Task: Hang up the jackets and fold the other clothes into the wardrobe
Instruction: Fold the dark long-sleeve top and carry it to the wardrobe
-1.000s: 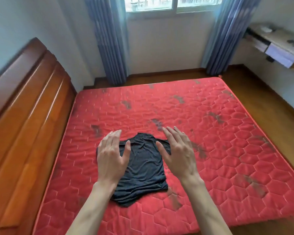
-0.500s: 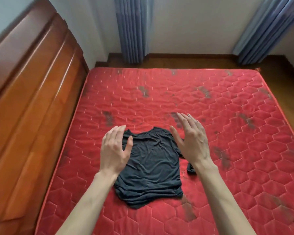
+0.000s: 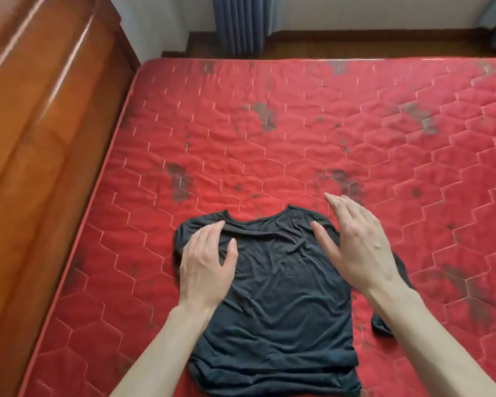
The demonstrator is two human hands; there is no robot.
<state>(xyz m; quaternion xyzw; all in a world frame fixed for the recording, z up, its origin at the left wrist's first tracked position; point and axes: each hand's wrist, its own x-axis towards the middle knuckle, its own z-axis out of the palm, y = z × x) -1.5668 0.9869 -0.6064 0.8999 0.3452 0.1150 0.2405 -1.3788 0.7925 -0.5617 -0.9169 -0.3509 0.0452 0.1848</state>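
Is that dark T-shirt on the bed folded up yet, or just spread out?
Mostly spread out. The dark T-shirt lies flat on the red mattress, neckline and hem both showing; only its left side looks tucked in.

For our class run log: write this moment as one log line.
step: folding | item: black T-shirt flat on red mattress | left hand: open, on shirt | right hand: open, over shirt's right shoulder

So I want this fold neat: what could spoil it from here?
The dark T-shirt lies wrinkled on the red mattress, so creases may get folded in. Its right sleeve trails out under the right forearm and could bunch. The left hand covers one shoulder only.
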